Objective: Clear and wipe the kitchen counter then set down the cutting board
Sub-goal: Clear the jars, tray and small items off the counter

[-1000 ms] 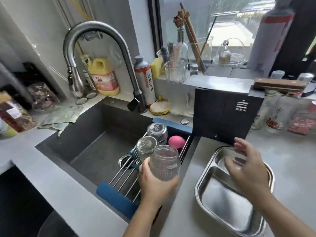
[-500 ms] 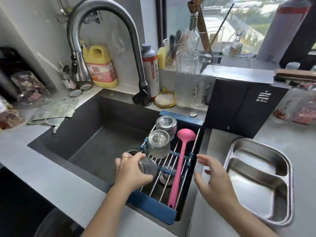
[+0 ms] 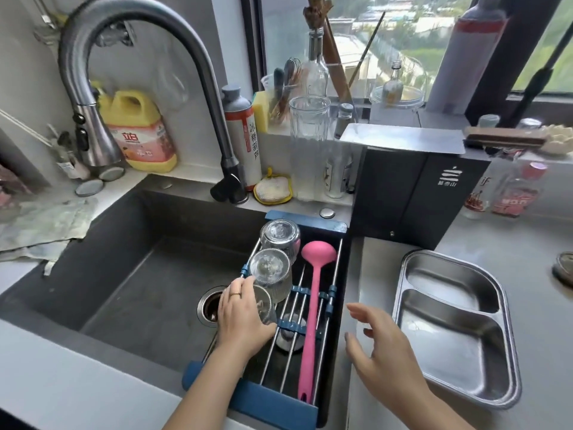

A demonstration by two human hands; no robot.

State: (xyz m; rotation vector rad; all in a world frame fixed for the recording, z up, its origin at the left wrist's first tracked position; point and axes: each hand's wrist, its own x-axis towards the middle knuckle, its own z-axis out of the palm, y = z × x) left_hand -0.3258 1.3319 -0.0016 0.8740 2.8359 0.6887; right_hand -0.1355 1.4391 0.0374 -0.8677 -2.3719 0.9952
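Seating jar (image 3: 263, 305) on rack (image 3: 273, 401), left hand (image 3: 243, 318) wrapped round it; I'd avoid glass (image 3: 269, 268) just beyond; right hand (image 3: 381, 346) spread.

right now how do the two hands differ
The left hand grips a glass on the sink rack; the right hand holds nothing. The left hand's fingers curl round the glass, while the right hand's are spread open. The left hand is over the rack, the right hand over the counter edge beside the steel tray. The left hand wears a ring; none shows on the right hand. Both are bare.
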